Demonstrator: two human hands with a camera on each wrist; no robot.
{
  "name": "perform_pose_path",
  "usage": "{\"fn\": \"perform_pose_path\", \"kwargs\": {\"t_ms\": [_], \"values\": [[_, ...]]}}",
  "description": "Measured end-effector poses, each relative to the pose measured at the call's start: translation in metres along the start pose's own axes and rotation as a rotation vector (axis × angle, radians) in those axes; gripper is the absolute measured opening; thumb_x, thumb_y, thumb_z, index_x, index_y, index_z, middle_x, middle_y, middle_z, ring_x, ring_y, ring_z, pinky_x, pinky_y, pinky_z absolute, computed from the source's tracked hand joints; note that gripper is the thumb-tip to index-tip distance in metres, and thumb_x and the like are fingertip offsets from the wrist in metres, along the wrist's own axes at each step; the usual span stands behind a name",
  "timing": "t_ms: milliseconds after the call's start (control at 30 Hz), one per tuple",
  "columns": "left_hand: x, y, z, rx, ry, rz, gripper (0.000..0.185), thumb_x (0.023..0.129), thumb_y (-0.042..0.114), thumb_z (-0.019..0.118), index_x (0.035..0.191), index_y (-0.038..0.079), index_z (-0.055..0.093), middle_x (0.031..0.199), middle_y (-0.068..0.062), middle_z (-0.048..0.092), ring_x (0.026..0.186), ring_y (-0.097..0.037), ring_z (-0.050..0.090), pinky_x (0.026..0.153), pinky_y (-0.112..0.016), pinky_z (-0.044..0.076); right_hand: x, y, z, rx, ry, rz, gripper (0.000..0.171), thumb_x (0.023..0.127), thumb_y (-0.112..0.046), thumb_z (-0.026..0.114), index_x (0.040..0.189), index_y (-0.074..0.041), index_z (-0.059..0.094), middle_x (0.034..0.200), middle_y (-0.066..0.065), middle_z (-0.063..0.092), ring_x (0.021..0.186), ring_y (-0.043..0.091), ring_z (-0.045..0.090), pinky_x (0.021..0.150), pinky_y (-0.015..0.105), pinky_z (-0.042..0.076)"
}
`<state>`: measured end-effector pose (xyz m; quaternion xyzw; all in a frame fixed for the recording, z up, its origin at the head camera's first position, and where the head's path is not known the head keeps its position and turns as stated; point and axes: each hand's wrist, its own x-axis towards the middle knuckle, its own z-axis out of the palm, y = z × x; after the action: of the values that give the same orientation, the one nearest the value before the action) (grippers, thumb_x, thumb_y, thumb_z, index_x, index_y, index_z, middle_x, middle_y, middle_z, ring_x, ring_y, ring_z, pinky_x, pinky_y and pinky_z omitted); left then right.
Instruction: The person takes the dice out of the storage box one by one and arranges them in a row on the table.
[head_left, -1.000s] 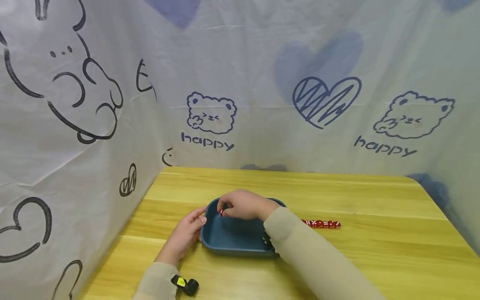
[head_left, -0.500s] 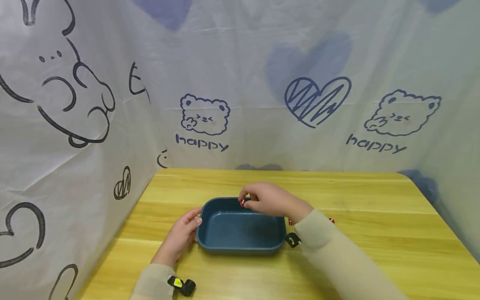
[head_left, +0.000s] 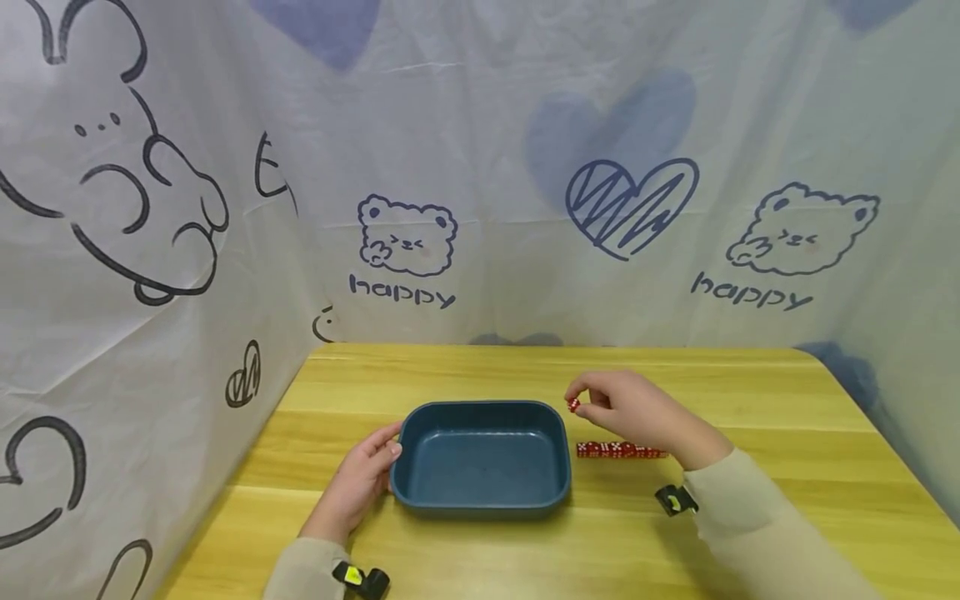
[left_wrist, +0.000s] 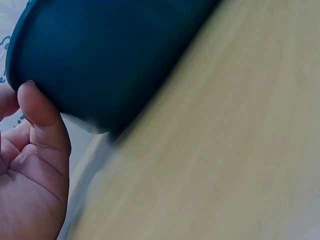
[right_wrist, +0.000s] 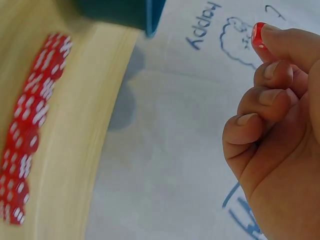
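We pinch one red die in our right hand; next, align it with the dice row; left hand rests relaxed against the tray.

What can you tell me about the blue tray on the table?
The tray is dark blue, rectangular with rounded corners, a raised rim and a shallow flat bottom; it looks like matte plastic. It holds nothing and sits flat on the wooden table, near its middle. The left hand touches its left end, with fingertips at the rim. A row of red dice lies on the table just right of it, apart from it. The right hand pinches one die above the table beyond the tray's right far corner.
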<state>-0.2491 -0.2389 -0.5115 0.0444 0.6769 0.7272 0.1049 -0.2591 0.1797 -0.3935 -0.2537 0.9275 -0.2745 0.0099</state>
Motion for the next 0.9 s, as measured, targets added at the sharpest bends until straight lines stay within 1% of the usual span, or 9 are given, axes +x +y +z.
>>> {"fn": "perform_pose_path", "kwargs": {"t_ms": [133, 233, 333, 467, 633, 900], "values": [[-0.001, 0.001, 0.0, 0.003, -0.001, 0.003, 0.048, 0.106, 0.013, 0.052, 0.151, -0.001, 0.041, 0.102, -0.011, 0.058, 0.073, -0.016, 0.058, 0.06, -0.024, 0.049, -0.011, 0.015, 0.0, 0.005, 0.01, 0.001, 0.014, 0.098, -0.019, 0.067, 0.11, -0.024, 0.07, 0.068, -0.007, 0.051, 0.057, 0.011, 0.046, 0.056, 0.029, 0.041], [-0.001, 0.0, 0.0, 0.005, 0.004, 0.001, 0.048, 0.106, 0.013, 0.052, 0.151, -0.001, 0.042, 0.102, -0.011, 0.058, 0.073, -0.016, 0.057, 0.06, -0.024, 0.049, -0.018, 0.025, 0.001, 0.016, 0.014, 0.009, 0.013, 0.098, -0.02, 0.067, 0.111, -0.024, 0.07, 0.068, -0.007, 0.051, 0.056, 0.011, 0.045, 0.055, 0.029, 0.042], [-0.001, 0.0, 0.0, 0.004, 0.003, 0.004, 0.049, 0.106, 0.013, 0.053, 0.151, -0.002, 0.041, 0.101, -0.009, 0.058, 0.071, -0.015, 0.057, 0.059, -0.024, 0.049, -0.025, 0.035, 0.001, 0.027, 0.011, 0.039, 0.013, 0.098, -0.022, 0.068, 0.111, -0.024, 0.07, 0.068, -0.006, 0.051, 0.055, 0.01, 0.045, 0.054, 0.029, 0.042], [0.0, -0.003, -0.001, -0.017, -0.001, 0.005, 0.048, 0.106, 0.012, 0.052, 0.151, -0.002, 0.041, 0.099, -0.007, 0.057, 0.069, -0.014, 0.056, 0.059, -0.023, 0.048, -0.035, 0.046, -0.001, 0.027, 0.019, 0.072, 0.014, 0.098, -0.021, 0.067, 0.111, -0.024, 0.069, 0.068, -0.006, 0.051, 0.053, 0.01, 0.045, 0.053, 0.029, 0.042], [0.002, -0.004, -0.001, -0.028, 0.001, 0.015, 0.049, 0.105, 0.013, 0.054, 0.151, -0.003, 0.041, 0.1, -0.007, 0.056, 0.071, -0.014, 0.056, 0.06, -0.023, 0.048, -0.045, 0.057, -0.006, 0.024, 0.043, 0.09, 0.015, 0.098, -0.018, 0.067, 0.113, -0.021, 0.069, 0.068, -0.006, 0.051, 0.055, 0.01, 0.045, 0.054, 0.029, 0.042], [-0.001, -0.003, -0.002, -0.029, 0.009, -0.009, 0.049, 0.106, 0.012, 0.053, 0.151, -0.003, 0.04, 0.101, -0.01, 0.057, 0.071, -0.016, 0.056, 0.06, -0.024, 0.048, -0.056, 0.076, -0.003, 0.072, 0.049, 0.123, 0.016, 0.098, -0.018, 0.068, 0.114, -0.016, 0.069, 0.07, -0.005, 0.052, 0.058, 0.01, 0.045, 0.052, 0.028, 0.041]]}}
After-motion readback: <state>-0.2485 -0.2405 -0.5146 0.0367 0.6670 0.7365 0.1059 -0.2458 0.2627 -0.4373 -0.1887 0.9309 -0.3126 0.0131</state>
